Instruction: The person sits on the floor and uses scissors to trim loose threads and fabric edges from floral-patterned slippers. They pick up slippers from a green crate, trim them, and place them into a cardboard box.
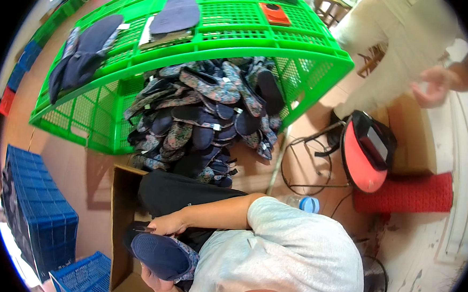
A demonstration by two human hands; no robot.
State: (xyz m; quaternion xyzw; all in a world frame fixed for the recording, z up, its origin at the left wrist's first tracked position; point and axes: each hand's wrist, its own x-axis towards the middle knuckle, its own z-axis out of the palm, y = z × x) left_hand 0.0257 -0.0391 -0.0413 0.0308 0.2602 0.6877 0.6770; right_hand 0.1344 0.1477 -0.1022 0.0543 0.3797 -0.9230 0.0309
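Note:
A slipper (160, 255) with a dark blue sole and a floral upper is held over a cardboard box (120, 208), sole facing up. My left hand (156, 281) grips it from the lower side, its fingers partly hidden beneath. Just above the slipper, my right hand (167, 224) is closed, fingers bent down near its edge. Something thin and dark shows at those fingertips, too small to name. A dark rounded piece (131, 233) lies beside the slipper's toe, partly covered. Black trousers stretch under my right forearm.
A green plastic crate (196, 55) lies ahead, with slippers (209, 107) piled inside and spilling out. On top rest insoles (176, 14) and a red-orange box (275, 14). Blue crates (42, 214) stand left, a blue-capped bottle (309, 204) right. Another person's hand (435, 86) shows upper right.

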